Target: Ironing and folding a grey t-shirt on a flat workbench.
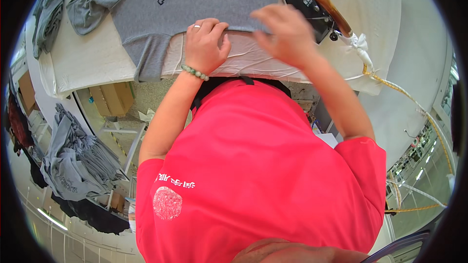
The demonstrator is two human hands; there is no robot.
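Observation:
A grey knit shirt [204, 0] with dark outlined lettering lies spread over the pale padded ironing table, one sleeve [148, 56] hanging past its near edge. My left hand [207, 44], with a ring and a green bead bracelet, has its fingers curled on the shirt's near edge. Smeared by motion, my right hand [287, 34] hovers at that same edge, thumb and fingers apart, and nothing shows between them. Just beyond it, to the right, rests a dark iron [302, 7] with a wooden handle [329, 7]; neither hand touches it.
A yellow-and-white cord [404, 92] runs from the iron down the right side. Folded grey cloth [48, 19] and another grey fabric piece [100, 2] lie at the table's left. Grey garments [83, 156] hang in a stack at lower left, near a cardboard box [112, 100].

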